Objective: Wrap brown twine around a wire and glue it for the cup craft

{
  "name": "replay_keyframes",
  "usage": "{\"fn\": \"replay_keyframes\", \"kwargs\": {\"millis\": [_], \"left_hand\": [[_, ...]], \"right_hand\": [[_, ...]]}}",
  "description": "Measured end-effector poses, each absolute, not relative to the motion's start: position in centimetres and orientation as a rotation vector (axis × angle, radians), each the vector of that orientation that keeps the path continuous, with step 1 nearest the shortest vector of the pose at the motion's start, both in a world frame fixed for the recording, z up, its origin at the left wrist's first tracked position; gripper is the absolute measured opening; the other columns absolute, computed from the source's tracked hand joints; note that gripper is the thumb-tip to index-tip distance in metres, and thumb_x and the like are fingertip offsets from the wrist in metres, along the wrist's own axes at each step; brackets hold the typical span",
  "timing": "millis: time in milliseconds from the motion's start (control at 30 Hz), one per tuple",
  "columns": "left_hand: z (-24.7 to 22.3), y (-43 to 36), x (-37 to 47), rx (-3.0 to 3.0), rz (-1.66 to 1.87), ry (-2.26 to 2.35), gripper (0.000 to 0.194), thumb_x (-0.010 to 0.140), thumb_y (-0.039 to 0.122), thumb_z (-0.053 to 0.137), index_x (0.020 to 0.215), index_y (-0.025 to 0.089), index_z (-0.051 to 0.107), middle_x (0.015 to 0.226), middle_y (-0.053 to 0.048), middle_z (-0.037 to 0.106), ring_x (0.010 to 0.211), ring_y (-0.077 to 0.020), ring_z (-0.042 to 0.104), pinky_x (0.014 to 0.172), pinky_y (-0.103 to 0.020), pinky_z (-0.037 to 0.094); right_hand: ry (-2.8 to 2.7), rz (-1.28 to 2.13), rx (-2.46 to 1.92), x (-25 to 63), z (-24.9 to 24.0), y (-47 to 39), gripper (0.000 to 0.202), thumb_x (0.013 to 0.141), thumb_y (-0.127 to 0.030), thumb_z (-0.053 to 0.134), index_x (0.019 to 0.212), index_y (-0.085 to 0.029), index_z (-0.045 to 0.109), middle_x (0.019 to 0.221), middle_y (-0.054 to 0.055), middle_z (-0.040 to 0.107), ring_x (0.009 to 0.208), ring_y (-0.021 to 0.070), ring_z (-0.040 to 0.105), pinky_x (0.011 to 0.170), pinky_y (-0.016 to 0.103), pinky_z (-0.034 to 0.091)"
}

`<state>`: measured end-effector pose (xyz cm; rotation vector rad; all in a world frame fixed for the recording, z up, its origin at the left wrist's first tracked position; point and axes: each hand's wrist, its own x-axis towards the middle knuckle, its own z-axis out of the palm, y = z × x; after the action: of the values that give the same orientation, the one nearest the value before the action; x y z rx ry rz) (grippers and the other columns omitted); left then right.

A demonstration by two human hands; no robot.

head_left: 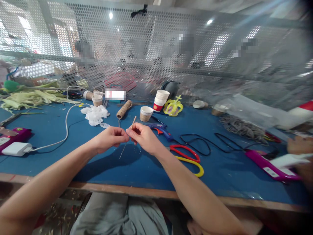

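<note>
My left hand [111, 136] is closed, thumb and fingertips pinched on a thin twine [119, 122] that leads toward a brown twine roll [125, 109] beyond it. A loose twine end [121, 152] hangs below the fingers. My right hand [141, 134], also closed, grips a thin tan stick [134, 120] that points up and away. The fingertips of both hands meet or nearly meet above the blue table. Just past my right hand stand a twine-wrapped paper cup [146, 113] and a blue glue gun [160, 130].
Red-and-yellow-handled scissors [188, 156] lie by my right forearm. Behind are stacked paper cups [161, 99], a yellow crown [173, 107] and a white crumpled plastic bag [95, 114]. Purple power strips [271, 165] and cables flank me. Another person's hand [299, 147] is at the right edge.
</note>
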<state>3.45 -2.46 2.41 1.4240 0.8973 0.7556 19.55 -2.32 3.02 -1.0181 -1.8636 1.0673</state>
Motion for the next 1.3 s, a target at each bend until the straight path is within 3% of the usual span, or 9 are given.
{"fn": "replay_keyframes", "kwargs": {"millis": [133, 367, 967, 1167, 1300], "left_hand": [[2.76, -2.64, 3.39, 1.35, 0.739, 0.835, 0.026, 0.063, 0.034, 0.064, 0.062, 0.013, 0.051, 0.052, 0.006, 0.041, 0.043, -0.0023, 0.025, 0.043, -0.02, 0.016], [2.99, -2.46, 2.61, 1.608, 0.692, 0.92, 0.02, 0.07, 0.032, 0.058, 0.07, 0.012, 0.056, 0.06, 0.004, 0.047, 0.049, -0.0045, 0.034, 0.045, -0.019, 0.023], [2.39, -2.54, 3.33, 1.667, 0.767, 1.029, 0.022, 0.068, 0.032, 0.058, 0.061, 0.013, 0.05, 0.052, 0.006, 0.041, 0.048, -0.0049, 0.031, 0.046, -0.02, 0.022], [2.84, -2.59, 3.2, 1.477, 0.728, 0.924, 0.024, 0.067, 0.035, 0.059, 0.063, 0.013, 0.051, 0.052, 0.007, 0.04, 0.044, -0.003, 0.029, 0.043, -0.019, 0.021], [3.09, -2.6, 2.99, 1.596, 0.733, 0.984, 0.023, 0.068, 0.033, 0.059, 0.062, 0.013, 0.051, 0.053, 0.006, 0.042, 0.046, -0.0038, 0.032, 0.043, -0.019, 0.023]], "right_hand": [[-1.802, 1.292, -0.878, 19.69, 3.16, -2.38, 0.025, 0.078, -0.041, 0.052, 0.073, -0.017, 0.047, 0.062, -0.003, 0.047, 0.053, 0.0088, 0.045, 0.048, 0.023, 0.039], [-1.855, 1.136, -1.027, 19.71, 3.08, -2.4, 0.026, 0.081, -0.04, 0.049, 0.068, -0.017, 0.044, 0.052, -0.005, 0.046, 0.045, 0.0075, 0.043, 0.048, 0.023, 0.037], [-1.926, 0.729, -1.162, 19.14, 2.6, -2.15, 0.027, 0.078, -0.034, 0.051, 0.059, -0.018, 0.04, 0.052, -0.005, 0.043, 0.048, 0.0079, 0.037, 0.047, 0.022, 0.03], [-1.838, 1.148, -0.891, 19.36, 2.71, -2.21, 0.023, 0.08, -0.039, 0.047, 0.073, -0.017, 0.046, 0.061, -0.004, 0.046, 0.05, 0.0085, 0.044, 0.046, 0.022, 0.038], [-1.85, 1.087, -0.965, 19.52, 2.7, -2.17, 0.027, 0.081, -0.039, 0.047, 0.066, -0.018, 0.043, 0.052, -0.006, 0.043, 0.045, 0.0074, 0.041, 0.045, 0.021, 0.036]]}}
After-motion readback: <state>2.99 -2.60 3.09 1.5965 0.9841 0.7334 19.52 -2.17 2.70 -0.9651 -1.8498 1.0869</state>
